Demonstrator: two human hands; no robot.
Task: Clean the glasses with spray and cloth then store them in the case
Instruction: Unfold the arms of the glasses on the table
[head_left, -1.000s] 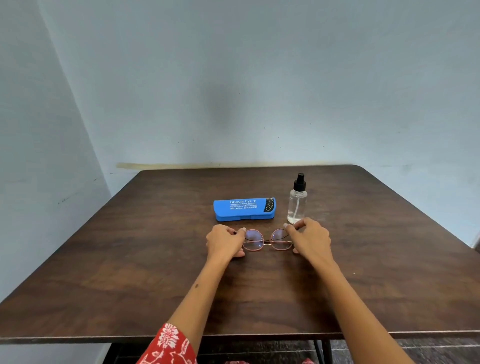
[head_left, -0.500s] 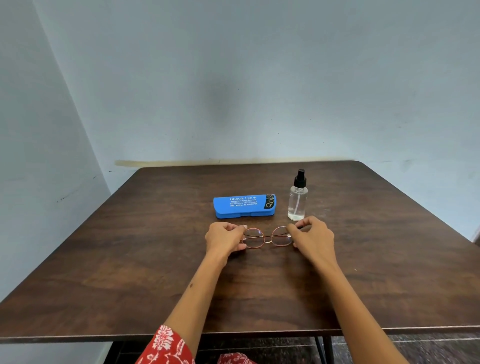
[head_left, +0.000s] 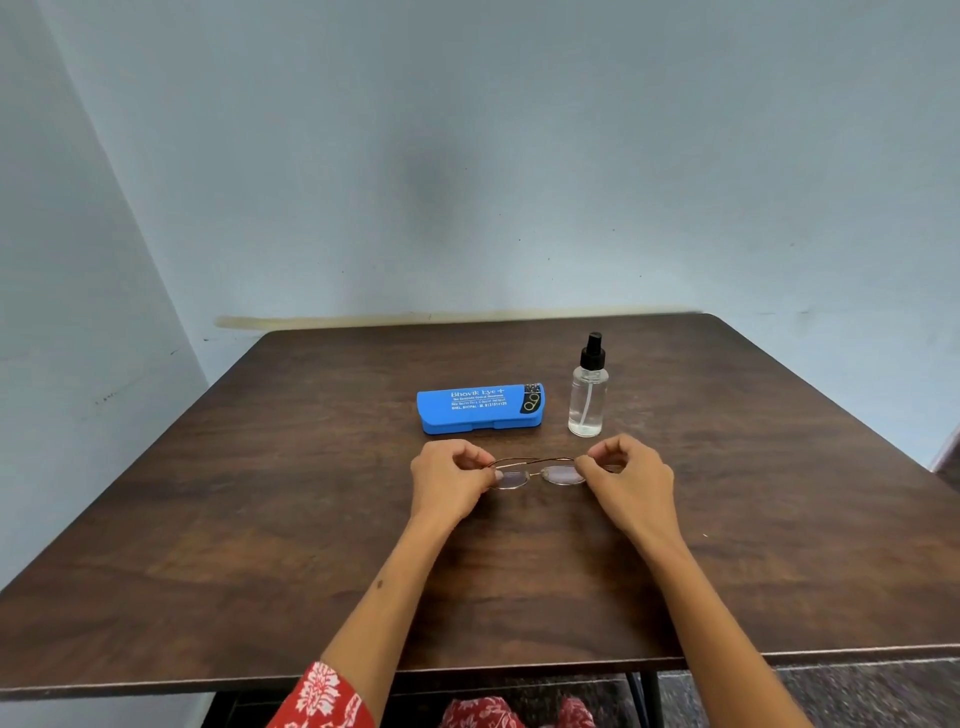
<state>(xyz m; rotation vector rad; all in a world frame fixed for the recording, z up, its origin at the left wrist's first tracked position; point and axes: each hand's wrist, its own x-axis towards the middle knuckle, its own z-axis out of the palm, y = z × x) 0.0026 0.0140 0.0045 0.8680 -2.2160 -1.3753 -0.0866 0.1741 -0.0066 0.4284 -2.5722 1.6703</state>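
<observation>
- Dark brown wooden table (head_left: 260, 519) stands against pale blue walls.
- Head view: left hand (head_left: 451, 480) and right hand (head_left: 628, 480) each pinch an end of the thin gold-rimmed glasses (head_left: 535, 470) at mid-table.
- Closed blue plastic case (head_left: 480, 408) lies just beyond them; clear spray bottle with black nozzle (head_left: 588, 389) stands upright to its right.

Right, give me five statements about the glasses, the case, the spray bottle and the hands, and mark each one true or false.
1. The left hand and the right hand each pinch one end of the glasses. True.
2. The blue case lies open. False: it is closed.
3. The spray bottle stands upright to the right of the case. True.
4. The spray bottle lies on its side by the table edge. False: it stands upright, beyond the glasses.
5. A cloth is spread beside the case. False: no cloth shows on the table.
</observation>
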